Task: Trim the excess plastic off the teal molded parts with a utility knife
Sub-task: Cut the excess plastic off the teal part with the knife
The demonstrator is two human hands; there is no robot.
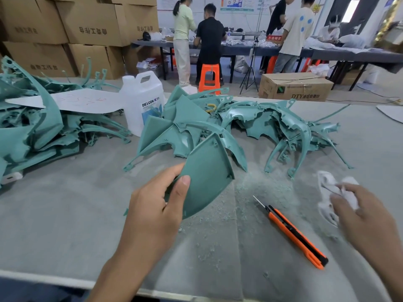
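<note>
My left hand (157, 205) grips a teal fan-shaped molded part (205, 177) by its lower left corner, held tilted above the grey table (65, 225). An orange and black utility knife (294, 233) lies on the table to the right of it, blade out and pointing up-left, with no hand on it. My right hand (362, 216) is at the right edge, fingers closed on a crumpled white cloth (333, 192). Teal shavings (259, 186) are scattered between the part and the knife.
A heap of teal molded parts (250, 127) lies across the middle of the table, another pile (32, 131) at the left under a white sheet (82, 100). A white jug (141, 99) stands between them. Cardboard boxes and several people at tables are behind.
</note>
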